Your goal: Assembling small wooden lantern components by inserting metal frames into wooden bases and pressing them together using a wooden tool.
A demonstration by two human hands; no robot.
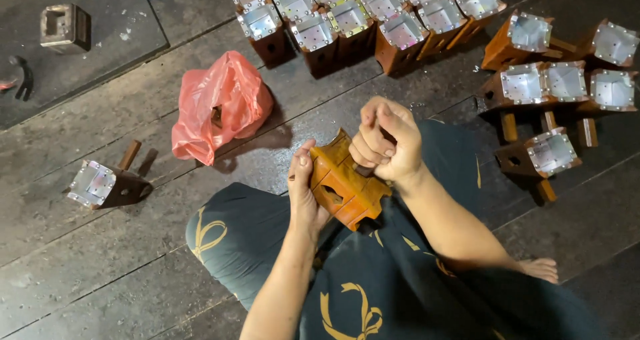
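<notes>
Left hand (305, 192) wrapped around the side of an orange-brown carved wooden block (347, 187), thumb up along its edge. Right hand (388, 140) closed in a fist on top of the same block, fingers curled tight; what is pinched inside, cannot tell. Block held above the lap, over dark trousers with yellow pattern (360, 293). Crumpled pink plastic bag (217, 107) on the dark wooden plank floor (87, 247) just ahead. Rows of similar wooden blocks with shiny metal-lined tops (373, 13) farther ahead and at right.
</notes>
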